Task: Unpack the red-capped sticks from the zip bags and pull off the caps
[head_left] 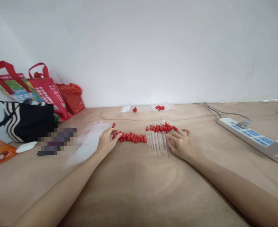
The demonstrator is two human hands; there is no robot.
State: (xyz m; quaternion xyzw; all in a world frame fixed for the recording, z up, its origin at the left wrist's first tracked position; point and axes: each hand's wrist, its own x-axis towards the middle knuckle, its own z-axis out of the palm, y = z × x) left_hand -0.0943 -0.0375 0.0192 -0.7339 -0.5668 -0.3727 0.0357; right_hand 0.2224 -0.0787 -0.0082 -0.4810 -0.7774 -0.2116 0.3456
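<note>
A row of loose red rubber bulbs [131, 137] lies on the table in front of me. My left hand [107, 140] is at the row's left end, thumb and fingers closed around a bulb there. One more bulb [113, 125] lies just beyond those fingers. To the right, thin clear dropper tubes [156, 142] lie side by side, with red bulbs [161, 128] across their upper part; whether these are fitted on the tubes I cannot tell. My right hand [180, 143] rests at the right edge of the tubes, fingers stretched out and touching them.
Clear plastic bags [89, 138] lie left of my left hand. At the back, a flat clear bag [144, 108] has a few red bulbs on it. Shopping bags [49, 94] and a black striped bag [32, 121] stand left. A power strip [252, 135] with grey cables lies right.
</note>
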